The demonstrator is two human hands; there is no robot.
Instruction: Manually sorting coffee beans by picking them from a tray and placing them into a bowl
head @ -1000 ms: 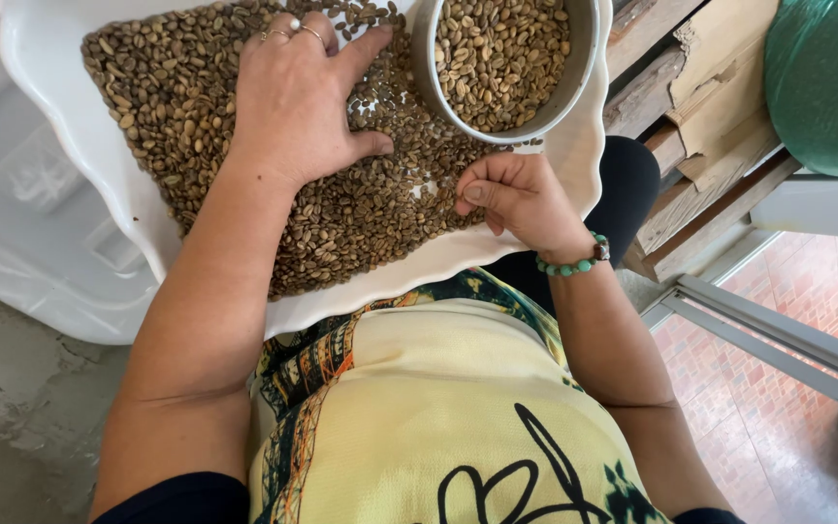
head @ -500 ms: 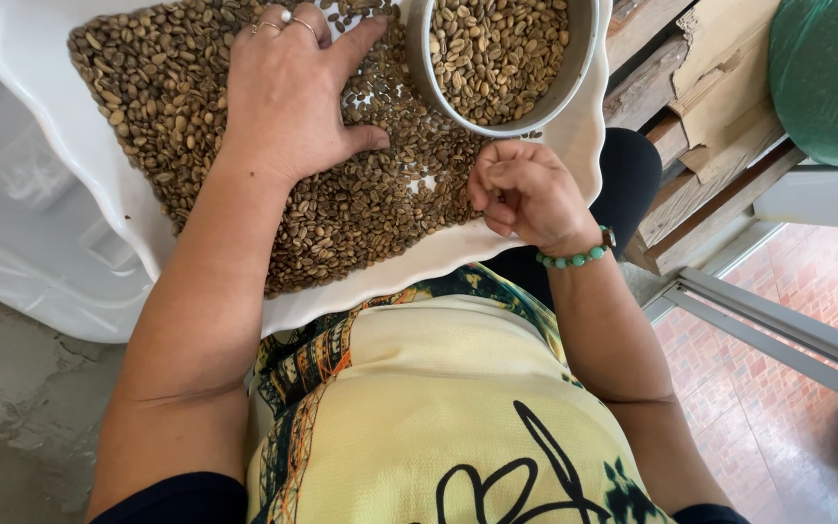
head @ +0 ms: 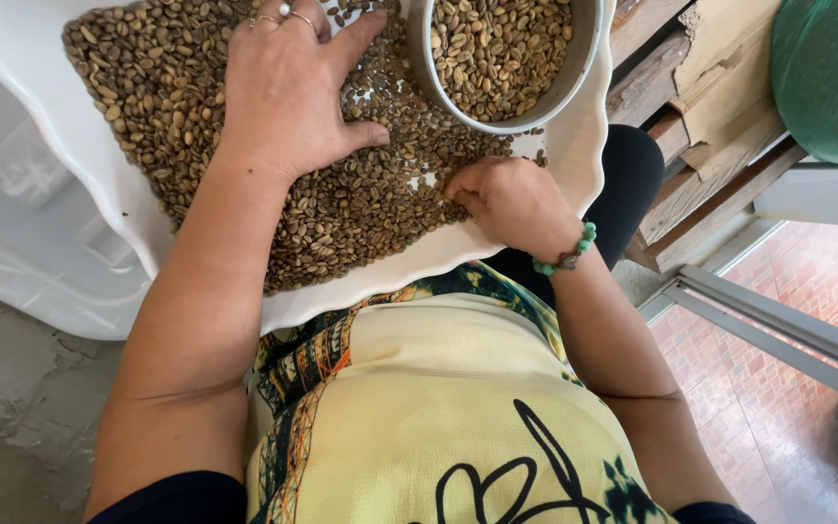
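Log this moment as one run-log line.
left hand flat on beans | right hand fingertips in beans | white tray | full bowl

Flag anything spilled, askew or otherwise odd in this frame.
Nothing stands out. The beans lie inside the white tray, none visible over its rim; the metal bowl sits level on it. Left hand rests flat on beans, right hand picks among them.

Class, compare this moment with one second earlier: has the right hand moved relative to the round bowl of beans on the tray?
Yes. The right hand has turned palm-down and lowered its fingertips onto the loose beans, just below the round bowl, on the white tray.
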